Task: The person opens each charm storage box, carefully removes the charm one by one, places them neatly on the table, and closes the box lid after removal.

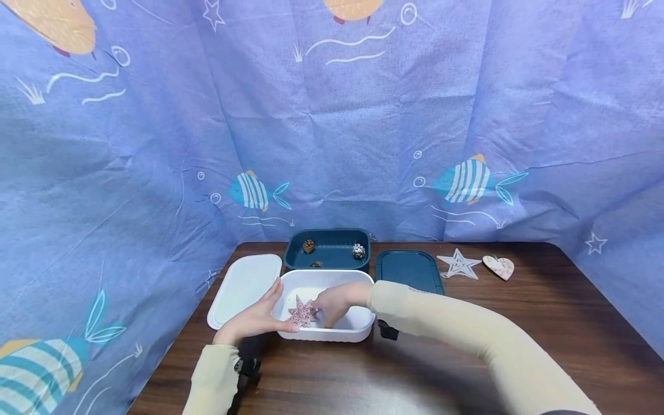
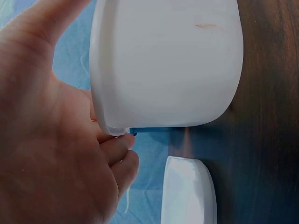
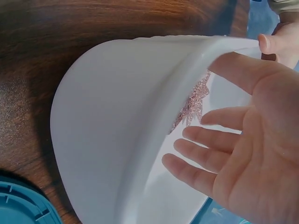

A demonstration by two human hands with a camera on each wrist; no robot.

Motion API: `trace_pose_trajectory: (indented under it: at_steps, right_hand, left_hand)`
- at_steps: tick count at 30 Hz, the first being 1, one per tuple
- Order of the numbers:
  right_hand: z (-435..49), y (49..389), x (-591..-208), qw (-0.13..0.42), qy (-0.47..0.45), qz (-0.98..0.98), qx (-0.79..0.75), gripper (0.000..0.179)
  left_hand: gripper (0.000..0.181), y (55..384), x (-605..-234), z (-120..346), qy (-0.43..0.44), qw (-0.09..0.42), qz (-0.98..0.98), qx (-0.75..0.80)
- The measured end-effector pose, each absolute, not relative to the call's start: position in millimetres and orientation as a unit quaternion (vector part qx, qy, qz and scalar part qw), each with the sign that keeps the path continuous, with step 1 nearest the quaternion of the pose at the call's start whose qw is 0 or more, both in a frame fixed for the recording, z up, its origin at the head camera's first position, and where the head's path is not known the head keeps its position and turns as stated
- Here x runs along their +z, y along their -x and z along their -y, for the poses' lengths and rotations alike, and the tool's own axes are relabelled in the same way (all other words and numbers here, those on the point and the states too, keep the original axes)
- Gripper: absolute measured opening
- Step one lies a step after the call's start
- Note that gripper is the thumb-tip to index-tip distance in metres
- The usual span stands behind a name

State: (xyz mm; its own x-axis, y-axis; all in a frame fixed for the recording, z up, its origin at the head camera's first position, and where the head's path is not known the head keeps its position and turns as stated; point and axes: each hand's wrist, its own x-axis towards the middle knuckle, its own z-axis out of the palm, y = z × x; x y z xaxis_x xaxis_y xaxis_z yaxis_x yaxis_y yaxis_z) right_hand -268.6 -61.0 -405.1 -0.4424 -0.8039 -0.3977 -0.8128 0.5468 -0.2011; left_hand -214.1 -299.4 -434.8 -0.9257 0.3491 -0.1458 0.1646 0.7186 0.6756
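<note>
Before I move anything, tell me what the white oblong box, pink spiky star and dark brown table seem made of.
White oblong box: probably plastic, smooth, with a moulded rim. Pink spiky star: glitter-coated, sparkling, core unclear. Dark brown table: wood or wood-look laminate, slightly glossy, with streaky grain.

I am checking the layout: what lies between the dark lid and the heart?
The head view shows a white star between the dark lid and the heart.

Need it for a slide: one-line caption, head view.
Left hand at a white container, right hand inside it beside a glittery pink star.
</note>
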Motion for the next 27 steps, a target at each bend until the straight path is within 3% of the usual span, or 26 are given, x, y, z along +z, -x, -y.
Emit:
trace_pose_trajectory:
  at_steps: [7, 14, 20, 27]
  right_hand:
    - [68, 269, -411, 0.218, 0.477, -0.851, 0.039, 0.061]
    - [69, 270, -415, 0.214, 0.470, -0.854, 0.062, 0.040]
    - [69, 269, -417, 0.214, 0.461, -0.859, 0.063, 0.035]
    - [70, 268, -422, 0.167, 0.467, -0.863, 0.095, 0.030]
  left_hand:
    - [0.122, 214, -435, 299, -0.137, 0.133, -0.918, 0.347]
    - [0.121, 214, -435, 298, -0.139, 0.135, -0.919, 0.344]
    - [0.121, 214, -435, 298, -0.141, 0.131, -0.919, 0.345]
    - [0.121, 215, -435, 297, -0.140, 0.132, -0.919, 0.345]
